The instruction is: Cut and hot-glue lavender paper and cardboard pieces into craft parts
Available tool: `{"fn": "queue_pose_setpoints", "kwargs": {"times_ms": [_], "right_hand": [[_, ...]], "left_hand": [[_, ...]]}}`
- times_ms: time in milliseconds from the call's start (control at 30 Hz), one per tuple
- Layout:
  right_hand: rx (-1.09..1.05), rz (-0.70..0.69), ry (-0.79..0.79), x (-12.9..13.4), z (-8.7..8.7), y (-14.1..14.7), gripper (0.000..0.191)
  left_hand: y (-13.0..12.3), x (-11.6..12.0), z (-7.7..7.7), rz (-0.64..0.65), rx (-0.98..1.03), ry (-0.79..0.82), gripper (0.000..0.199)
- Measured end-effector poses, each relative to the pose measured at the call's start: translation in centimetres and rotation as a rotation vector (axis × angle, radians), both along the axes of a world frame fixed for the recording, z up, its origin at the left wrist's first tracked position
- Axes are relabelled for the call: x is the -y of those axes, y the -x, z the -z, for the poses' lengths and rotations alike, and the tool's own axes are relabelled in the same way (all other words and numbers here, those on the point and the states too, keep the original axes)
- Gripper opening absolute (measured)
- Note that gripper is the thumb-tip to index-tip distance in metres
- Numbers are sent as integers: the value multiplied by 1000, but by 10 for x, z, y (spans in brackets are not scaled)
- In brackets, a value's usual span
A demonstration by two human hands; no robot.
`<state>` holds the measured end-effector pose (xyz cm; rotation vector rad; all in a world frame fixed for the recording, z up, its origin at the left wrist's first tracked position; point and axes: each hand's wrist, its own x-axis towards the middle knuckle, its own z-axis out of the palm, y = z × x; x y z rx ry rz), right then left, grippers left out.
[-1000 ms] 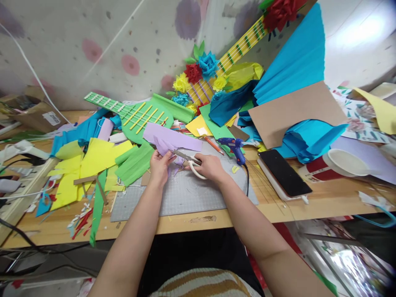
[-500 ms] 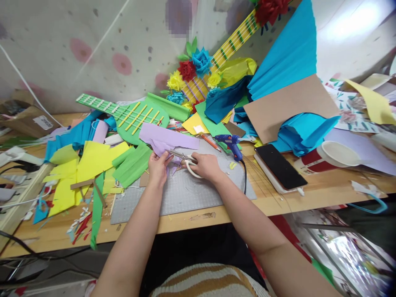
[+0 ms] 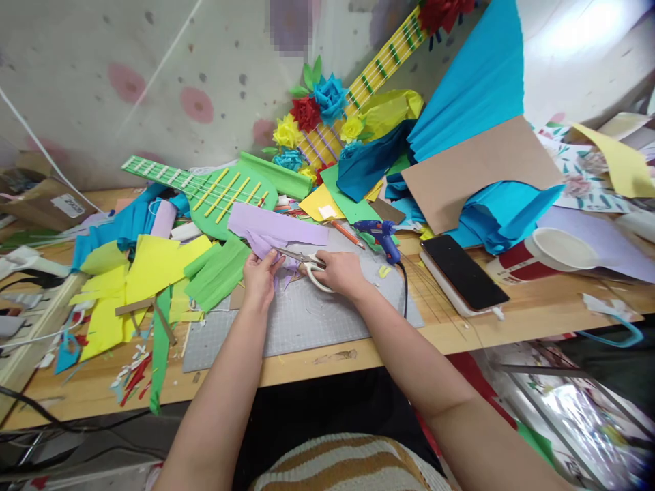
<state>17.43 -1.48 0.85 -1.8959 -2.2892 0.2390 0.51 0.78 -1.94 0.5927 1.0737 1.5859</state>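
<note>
Scarcely moved, left hand (image 3: pixel 260 279) pinching purple paper (image 3: pixel 279 226), right hand (image 3: pixel 342 273) gripping scissors (image 3: pixel 306 259) beside it

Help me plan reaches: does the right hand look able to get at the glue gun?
Probably yes: the glue gun lies close by, with nothing tall between, but the right hand holds scissors, which it would likely have to put down.

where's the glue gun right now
The blue glue gun is in the head view, on the workbench beyond your right hand, between the orange pencil and the black phone.
</note>
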Motion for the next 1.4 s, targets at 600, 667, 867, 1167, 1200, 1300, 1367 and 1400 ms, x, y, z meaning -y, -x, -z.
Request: {"fn": "queue_pose_setpoints", "kwargs": {"times_ms": [600, 667, 867, 1167, 1200, 1300, 1367, 1400], "right_hand": [[5, -8, 8, -1, 2, -6, 54], [2, -6, 7, -1, 2, -6, 56], [-10, -19, 13, -2, 3, -7, 59], [-39, -44, 42, -2, 4, -5, 56], [-38, -36, 42, -1, 4, -4, 57], [-35, -23, 48, -1, 3, -2, 57], [-35, -19, 53, 0, 2, -1, 57], [-37, -20, 50, 0, 2, -1, 56]], "left_hand": [[-2, 2, 1, 26, 21, -28, 34], [-2, 2, 1, 24, 42, -22, 34], [-3, 2, -4, 14, 99, -14, 35], [-8, 5, -3, 32, 83, -18, 35], [-8, 5, -2, 33, 87, -14, 36], [-7, 5, -3, 48, 102, -6, 36], [-7, 5, -3, 53, 117, -4, 35], [-6, 5, -3, 54, 125, -5, 35]]}}
